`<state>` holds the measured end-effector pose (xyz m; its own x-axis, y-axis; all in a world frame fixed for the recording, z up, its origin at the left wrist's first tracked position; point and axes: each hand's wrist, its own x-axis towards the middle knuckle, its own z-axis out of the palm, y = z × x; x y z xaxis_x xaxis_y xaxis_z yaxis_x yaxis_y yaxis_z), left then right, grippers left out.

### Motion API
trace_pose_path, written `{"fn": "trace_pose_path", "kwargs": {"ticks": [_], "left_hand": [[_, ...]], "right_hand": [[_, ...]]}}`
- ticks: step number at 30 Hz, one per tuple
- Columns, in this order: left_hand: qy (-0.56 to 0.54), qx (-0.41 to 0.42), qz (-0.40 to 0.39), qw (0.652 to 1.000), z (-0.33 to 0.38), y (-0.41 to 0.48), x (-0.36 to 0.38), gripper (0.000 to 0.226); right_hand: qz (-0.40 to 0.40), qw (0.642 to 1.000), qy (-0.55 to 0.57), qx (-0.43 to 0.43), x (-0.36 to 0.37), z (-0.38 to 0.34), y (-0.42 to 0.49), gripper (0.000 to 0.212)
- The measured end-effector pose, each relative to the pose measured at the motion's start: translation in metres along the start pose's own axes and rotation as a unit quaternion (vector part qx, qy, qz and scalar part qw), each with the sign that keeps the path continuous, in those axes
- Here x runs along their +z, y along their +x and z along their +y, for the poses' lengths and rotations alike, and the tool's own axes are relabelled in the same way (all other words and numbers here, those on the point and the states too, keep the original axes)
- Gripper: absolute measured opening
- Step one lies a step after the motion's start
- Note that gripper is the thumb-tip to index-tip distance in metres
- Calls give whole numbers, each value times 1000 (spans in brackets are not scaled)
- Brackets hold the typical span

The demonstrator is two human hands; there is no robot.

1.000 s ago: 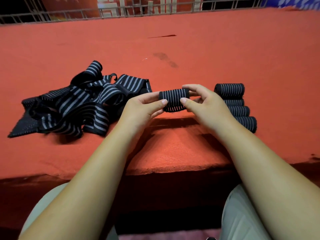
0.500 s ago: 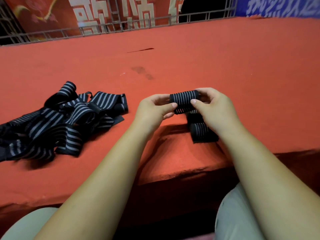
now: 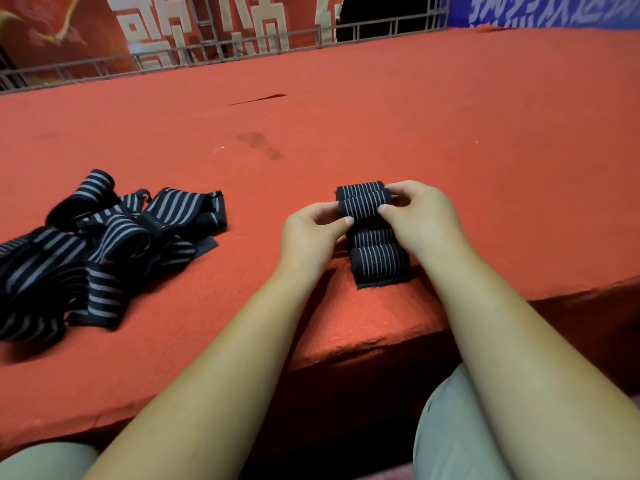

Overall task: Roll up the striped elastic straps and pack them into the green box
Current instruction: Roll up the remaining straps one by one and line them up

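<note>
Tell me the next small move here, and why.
Probably set the roll down by the finished rolls and let go: the left hand and right hand pinch it, fully wound, right over that row; loose straps wait at left.

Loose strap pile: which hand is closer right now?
Left. The left hand lies between the loose strap pile and the rolled strap it pinches, and is apart from the pile. The right hand grips the roll's other end, farther from the pile.

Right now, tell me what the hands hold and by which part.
One rolled black elastic strap with grey stripes, held by its ends: the left hand pinches its left end, the right hand its right end.
</note>
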<state>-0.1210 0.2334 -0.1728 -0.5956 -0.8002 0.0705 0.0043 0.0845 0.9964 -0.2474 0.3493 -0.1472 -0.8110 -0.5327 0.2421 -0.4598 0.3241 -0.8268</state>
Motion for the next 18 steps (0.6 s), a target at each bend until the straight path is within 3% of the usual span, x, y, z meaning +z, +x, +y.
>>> {"fn": "trace_pose_path", "kwargs": {"ticks": [10,13,18], "left_hand": [[15,-37,-10,999,6,-4,-6,24],[30,-27,1,999,13,-10,-17,22],[33,-38,2,999,23,-22,-51,11]], "right_hand": [[23,998,-31,51,9,-3,-4,37],[65,996,-40,35,11,-12,-9,44],[101,994,-43,-28,20,-35,-25,35]]}}
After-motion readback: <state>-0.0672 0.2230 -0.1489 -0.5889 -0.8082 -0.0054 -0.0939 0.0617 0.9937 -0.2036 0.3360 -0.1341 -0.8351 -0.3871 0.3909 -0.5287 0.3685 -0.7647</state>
